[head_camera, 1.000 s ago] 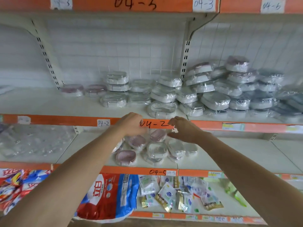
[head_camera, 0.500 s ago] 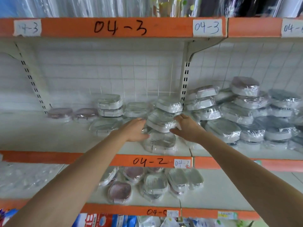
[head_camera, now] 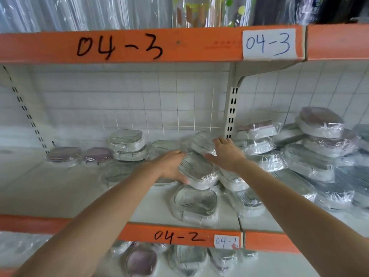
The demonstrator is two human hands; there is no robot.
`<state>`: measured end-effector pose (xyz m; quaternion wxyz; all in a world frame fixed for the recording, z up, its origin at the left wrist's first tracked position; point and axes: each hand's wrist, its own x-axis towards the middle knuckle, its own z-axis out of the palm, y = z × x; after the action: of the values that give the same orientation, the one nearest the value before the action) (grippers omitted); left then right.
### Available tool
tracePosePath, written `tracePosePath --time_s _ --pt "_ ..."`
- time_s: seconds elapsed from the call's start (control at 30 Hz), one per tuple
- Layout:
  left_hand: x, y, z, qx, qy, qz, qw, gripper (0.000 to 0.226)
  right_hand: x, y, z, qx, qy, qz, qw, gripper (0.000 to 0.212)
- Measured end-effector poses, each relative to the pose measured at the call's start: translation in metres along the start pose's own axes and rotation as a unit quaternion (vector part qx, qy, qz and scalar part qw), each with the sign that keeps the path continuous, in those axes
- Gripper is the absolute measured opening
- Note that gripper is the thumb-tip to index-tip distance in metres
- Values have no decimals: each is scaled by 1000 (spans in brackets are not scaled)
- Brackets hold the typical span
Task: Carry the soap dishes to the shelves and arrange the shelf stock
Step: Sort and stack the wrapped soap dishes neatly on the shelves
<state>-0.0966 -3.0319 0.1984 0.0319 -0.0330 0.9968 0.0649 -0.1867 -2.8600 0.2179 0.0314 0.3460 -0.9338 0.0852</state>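
A wrapped soap dish (head_camera: 196, 172) is held between both hands on the shelf (head_camera: 60, 188) marked 04-2, just left of the slotted upright post (head_camera: 231, 108). The left hand (head_camera: 169, 166) is curled round the dish's left end, thumb under its lower edge. The right hand (head_camera: 226, 154) is laid over the far right side with fingers nearly straight, its fingertips also reaching the tilted dish (head_camera: 203, 141) behind; whether that one is gripped cannot be told.

The carrying appears largely done. Right of the post a large heap of dishes (head_camera: 311, 148) is already lying on the shelf, loosely piled and leaning. Left of the post a short row is begun: a two-high stack (head_camera: 127, 144) and two purple-lidded dishes (head_camera: 79, 155) against the back wall. Directly below the held dish, a clear dish (head_camera: 194, 204) is lying near the shelf's front edge. More dishes (head_camera: 165, 258) are seen on the shelf beneath.

The arranging is judged unfinished: the middle cluster is jumbled, and the heap right of the post is yet to be squared into stacks.
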Motion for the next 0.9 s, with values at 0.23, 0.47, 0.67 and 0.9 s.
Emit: tracePosePath --time_s 0.23,0.47,0.67,0.9 --pt "28 -7 -1 32 -43 66 996 116 37 -2 6 -20 -20 77 997 87" --pt "46 -19 -1 36 -50 124 990 114 62 5 11 21 -68 170 983 115" --pt "55 -25 4 33 -54 148 987 117 66 -3 9 41 -35 180 982 119" --pt "72 -18 -2 77 -106 182 974 130 49 -4 -7 53 30 165 984 108"
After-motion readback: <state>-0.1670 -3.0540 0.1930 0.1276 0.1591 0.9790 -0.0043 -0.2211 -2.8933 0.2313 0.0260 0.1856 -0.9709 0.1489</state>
